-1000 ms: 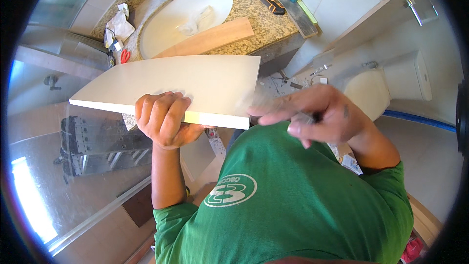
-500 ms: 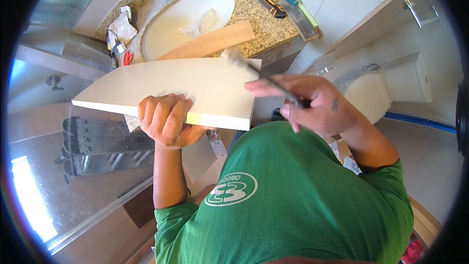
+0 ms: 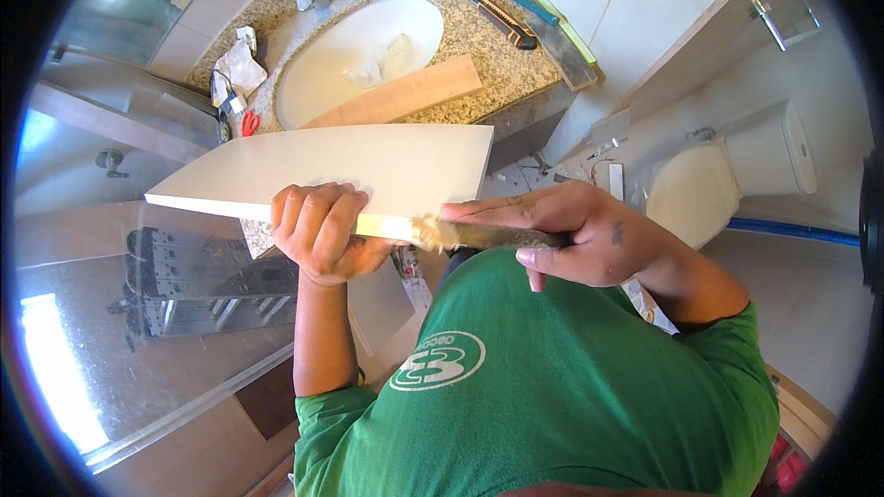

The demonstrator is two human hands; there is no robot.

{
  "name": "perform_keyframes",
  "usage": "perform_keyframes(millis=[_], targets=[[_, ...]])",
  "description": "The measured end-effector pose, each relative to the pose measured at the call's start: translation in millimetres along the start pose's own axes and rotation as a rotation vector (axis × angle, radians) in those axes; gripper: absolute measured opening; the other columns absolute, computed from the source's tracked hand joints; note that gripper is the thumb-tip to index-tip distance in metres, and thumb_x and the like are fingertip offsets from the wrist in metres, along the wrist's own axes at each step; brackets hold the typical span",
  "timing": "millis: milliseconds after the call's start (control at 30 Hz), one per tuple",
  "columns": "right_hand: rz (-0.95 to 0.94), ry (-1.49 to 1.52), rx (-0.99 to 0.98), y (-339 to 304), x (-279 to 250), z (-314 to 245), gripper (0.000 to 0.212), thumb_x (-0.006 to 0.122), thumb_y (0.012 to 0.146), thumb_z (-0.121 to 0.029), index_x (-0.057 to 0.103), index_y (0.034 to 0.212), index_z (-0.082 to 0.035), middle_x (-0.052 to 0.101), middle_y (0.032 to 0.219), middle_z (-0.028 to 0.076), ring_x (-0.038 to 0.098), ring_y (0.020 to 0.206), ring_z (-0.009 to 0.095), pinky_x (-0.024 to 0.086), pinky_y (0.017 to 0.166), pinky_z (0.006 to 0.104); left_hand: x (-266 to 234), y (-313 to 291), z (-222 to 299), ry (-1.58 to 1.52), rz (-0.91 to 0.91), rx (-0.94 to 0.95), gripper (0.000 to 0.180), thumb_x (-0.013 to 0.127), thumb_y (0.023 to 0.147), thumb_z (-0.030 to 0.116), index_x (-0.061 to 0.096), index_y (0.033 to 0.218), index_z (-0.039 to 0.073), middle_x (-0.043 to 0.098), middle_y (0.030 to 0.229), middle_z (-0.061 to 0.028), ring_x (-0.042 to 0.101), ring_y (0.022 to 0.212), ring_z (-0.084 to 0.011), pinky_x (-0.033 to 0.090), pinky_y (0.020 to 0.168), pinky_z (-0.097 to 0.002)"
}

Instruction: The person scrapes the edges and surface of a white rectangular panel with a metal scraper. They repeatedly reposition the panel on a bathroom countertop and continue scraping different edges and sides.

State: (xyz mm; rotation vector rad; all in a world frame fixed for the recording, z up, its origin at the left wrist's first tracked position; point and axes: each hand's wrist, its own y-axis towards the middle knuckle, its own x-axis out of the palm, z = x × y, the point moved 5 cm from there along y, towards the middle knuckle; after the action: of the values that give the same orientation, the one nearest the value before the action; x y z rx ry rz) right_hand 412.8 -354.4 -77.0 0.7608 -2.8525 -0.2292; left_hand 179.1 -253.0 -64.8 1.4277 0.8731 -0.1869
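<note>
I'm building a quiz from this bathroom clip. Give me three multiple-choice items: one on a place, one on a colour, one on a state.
1. Where does the wooden plank lie?
A. On the toilet lid
B. On the counter, across the edge of the sink
C. On the floor

2. What colour is the person's shirt?
A. Green
B. Red
C. White

3. What is the left hand doing?
A. Hanging free
B. Resting in the sink
C. Closed in a grip on the near edge of the tile

Answers:
1 B, the plank sits on the speckled counter and overlaps the rim of the sink.
2 A, the shirt is green with a white emblem.
3 C, its fingers curl over the tile's edge, while the right hand holds a tool to that same edge.
</note>
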Motion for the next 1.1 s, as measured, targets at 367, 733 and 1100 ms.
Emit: perform_keyframes(millis=[367, 733, 1100], targets=[[0.153, -0.154, 0.115, 5, -2, 17, 0.06, 0.052, 0.093, 0.009, 0.051, 0.151, -0.007, 0.05, 0.158, 0.011, 0.068, 0.074, 0.011, 0.058, 0.065, 0.0252, 1, -1, 0, 0.008, -0.02, -0.008, 0.06, 0.076, 0.08, 0.067, 0.07, 0.087, 0.008, 0.066, 0.076, -0.0065, 0.065, 0.069, -0.0254, 0.048, 0.069, -0.0393], [0.244, -0.519, -0.244, 20, 0, 1, 0.025, 0.063, 0.093, 0.006, 0.072, 0.115, 0.001, 0.067, 0.135, 0.017, 0.068, 0.089, 0.016, 0.057, 0.073, 0.0292, -1, 5, 0, 0.014, 0.021, 0.024, 0.058, 0.08, 0.077, 0.064, 0.069, 0.09, 0.008, 0.067, 0.076, -0.0051, 0.062, 0.066, -0.0236, 0.045, 0.066, -0.0372], [0.292, -0.332, -0.131, 17, -6, -6, 0.026, 0.066, 0.094, 0.001, 0.072, 0.118, 0.001, 0.071, 0.125, 0.018, 0.064, 0.072, 0.011, 0.053, 0.067, 0.0257, -1, 6, -1, -0.006, -0.012, -0.001, 0.056, 0.079, 0.078, 0.064, 0.069, 0.088, 0.009, 0.066, 0.075, -0.0051, 0.062, 0.067, -0.0242, 0.046, 0.068, -0.0368]])
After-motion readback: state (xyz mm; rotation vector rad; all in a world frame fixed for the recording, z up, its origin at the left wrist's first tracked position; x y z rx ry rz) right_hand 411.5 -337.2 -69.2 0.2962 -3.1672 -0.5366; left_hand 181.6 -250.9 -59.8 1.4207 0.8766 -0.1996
